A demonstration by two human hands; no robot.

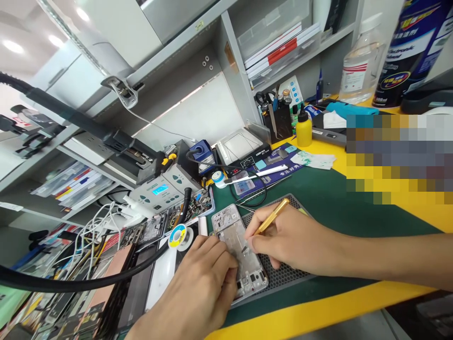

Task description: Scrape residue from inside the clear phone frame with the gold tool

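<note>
A phone mid-frame (pixel 231 231), silvery and bare, lies on a black honeycomb mat (pixel 283 278). My left hand (pixel 208 276) has its fingers curled over the frame's left edge, gripping it; its fingertips are partly hidden. In my right hand (pixel 279 236) a gold-handled pen-style scraper (pixel 274 215) is pinched, tilted with its upper end to the right. Its small blade seems to meet the frame's inner surface just below my fingers. Beside my left hand is a solder wire spool (pixel 180 237).
A green work mat (pixel 354 222) covers the yellow bench. Behind stand a rework station (pixel 166 189), a yellow bottle (pixel 304 128) and a tool holder (pixel 278 120). A black hose (pixel 106 285) crosses the left, above stacked phone parts (pixel 106 283).
</note>
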